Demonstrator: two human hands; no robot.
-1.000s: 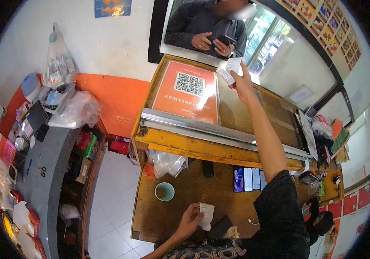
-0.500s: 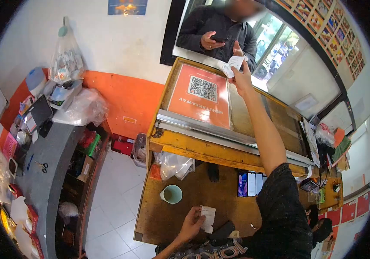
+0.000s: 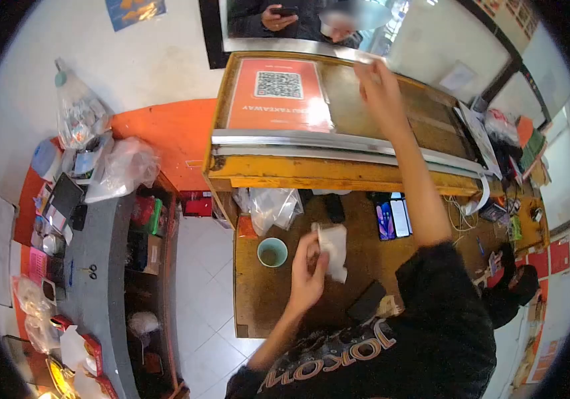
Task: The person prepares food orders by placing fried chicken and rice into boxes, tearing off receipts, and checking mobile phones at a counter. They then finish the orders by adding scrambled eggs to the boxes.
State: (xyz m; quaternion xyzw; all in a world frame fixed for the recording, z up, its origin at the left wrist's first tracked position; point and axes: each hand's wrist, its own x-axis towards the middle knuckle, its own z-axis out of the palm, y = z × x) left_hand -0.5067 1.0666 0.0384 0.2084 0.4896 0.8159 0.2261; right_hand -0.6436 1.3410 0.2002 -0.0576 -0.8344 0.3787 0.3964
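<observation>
My left hand (image 3: pixel 309 272) is closed on a slip of white paper (image 3: pixel 333 251), which looks like a receipt. It is over the wooden desk, just right of a pale green cup (image 3: pixel 272 253). Stretched out over the raised counter, my right hand (image 3: pixel 381 93) has its fingers partly bent and apart, with no paper visible in it. It is near the window opening, right of an orange menu sheet (image 3: pixel 278 110) with a QR code. A phone with a lit screen (image 3: pixel 393 219) rests on the desk below my right forearm.
Beyond the window, a person leans forward, one hand (image 3: pixel 279 18) holding a phone. A dark flat object (image 3: pixel 366 300) lies near my body. Left of the tiled floor, a grey counter (image 3: pixel 102 239) carries scissors (image 3: pixel 90 271) and plastic bags. Another person (image 3: pixel 514 286) is at right.
The white slip that was in my right hand at the window has left it. My left hand has lifted its slip, and the camera view has shifted. The person outside has bent down.
</observation>
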